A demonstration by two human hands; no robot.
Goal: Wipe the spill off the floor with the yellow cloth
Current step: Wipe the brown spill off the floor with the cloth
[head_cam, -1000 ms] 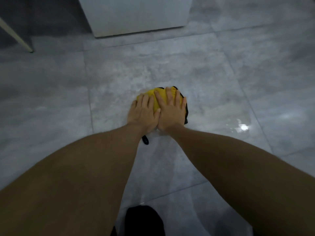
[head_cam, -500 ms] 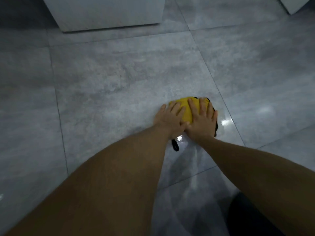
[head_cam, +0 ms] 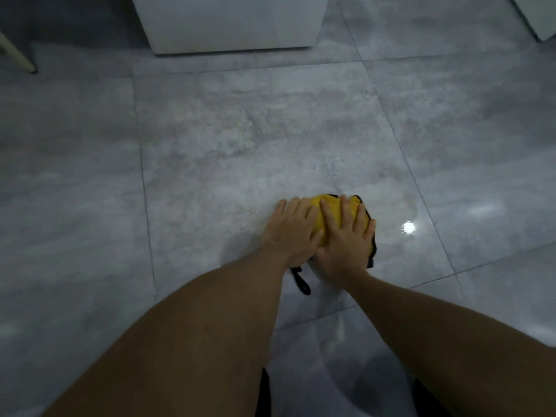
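A bunched yellow cloth [head_cam: 329,210] with a black edge lies on the grey tiled floor [head_cam: 210,164]. Both palms press flat on it, side by side. My left hand [head_cam: 290,233] covers its left part and my right hand [head_cam: 346,239] covers its right part, fingers spread and pointing away from me. A black loop of the cloth [head_cam: 302,282] sticks out behind my left wrist. A wet, glossy film [head_cam: 400,212] with a bright light reflection lies on the tile just right of the cloth. Most of the cloth is hidden under my hands.
A white cabinet base [head_cam: 231,22] stands at the far side of the floor. A pale furniture leg [head_cam: 18,57] rests at the far left. Another white unit corner [head_cam: 538,16] shows at the top right. Dark clothing [head_cam: 264,392] shows between my forearms.
Both hands stay pressed on the cloth throughout. They slid it to the right across the tile, then a little back; the wet reflection now lies clear to its right.
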